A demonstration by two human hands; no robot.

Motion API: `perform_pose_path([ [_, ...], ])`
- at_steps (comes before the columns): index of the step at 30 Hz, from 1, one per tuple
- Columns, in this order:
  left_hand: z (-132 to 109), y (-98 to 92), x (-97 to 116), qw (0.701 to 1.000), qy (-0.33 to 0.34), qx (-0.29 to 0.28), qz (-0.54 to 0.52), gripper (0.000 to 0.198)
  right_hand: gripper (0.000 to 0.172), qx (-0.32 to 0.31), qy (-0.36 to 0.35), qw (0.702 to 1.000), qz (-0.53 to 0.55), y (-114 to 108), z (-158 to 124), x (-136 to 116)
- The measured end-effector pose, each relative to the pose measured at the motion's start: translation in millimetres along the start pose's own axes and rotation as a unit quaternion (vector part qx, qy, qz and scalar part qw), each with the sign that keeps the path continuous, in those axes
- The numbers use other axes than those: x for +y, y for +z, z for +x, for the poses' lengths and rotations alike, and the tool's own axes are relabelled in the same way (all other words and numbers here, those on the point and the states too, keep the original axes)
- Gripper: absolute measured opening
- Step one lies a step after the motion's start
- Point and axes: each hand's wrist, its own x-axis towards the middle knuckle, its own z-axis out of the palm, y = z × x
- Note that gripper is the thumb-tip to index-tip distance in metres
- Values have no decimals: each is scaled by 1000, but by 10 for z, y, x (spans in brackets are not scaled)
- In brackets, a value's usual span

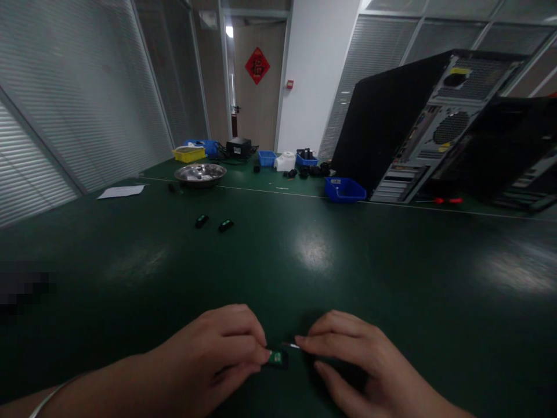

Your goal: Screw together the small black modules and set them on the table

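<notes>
Near the bottom middle, my left hand is closed, pinching a small black casing with a green circuit board in it, low over the table. The board's left part is hidden under the fingers. Just to its right, my right hand has a thin silvery piece at its fingertips, pointing toward the board. The thumb of this hand sits lower, a little apart from the fingertips. What kind of piece it is, I cannot make out. Two similar black casings with green boards, a left one and a right one, lie farther back.
On the green table stand a metal bowl with small parts, a yellow bin and a blue bin. White paper lies at left. Black computer towers stand at back right. Small black parts lie near the back.
</notes>
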Motion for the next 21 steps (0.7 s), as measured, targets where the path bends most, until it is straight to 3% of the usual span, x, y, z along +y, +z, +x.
perform_pose_path([
  [8,34,-47,190,997,6,-15,74,21,40,13,-21,1000,-14,-13,23,15],
  [16,60,49,71,998,-25,16,62,22,35,-21,-37,999,-5,-37,10,78],
  [21,5,101,-10,995,-27,69,61,46,35,-75,-13,997,-7,-43,42,126],
])
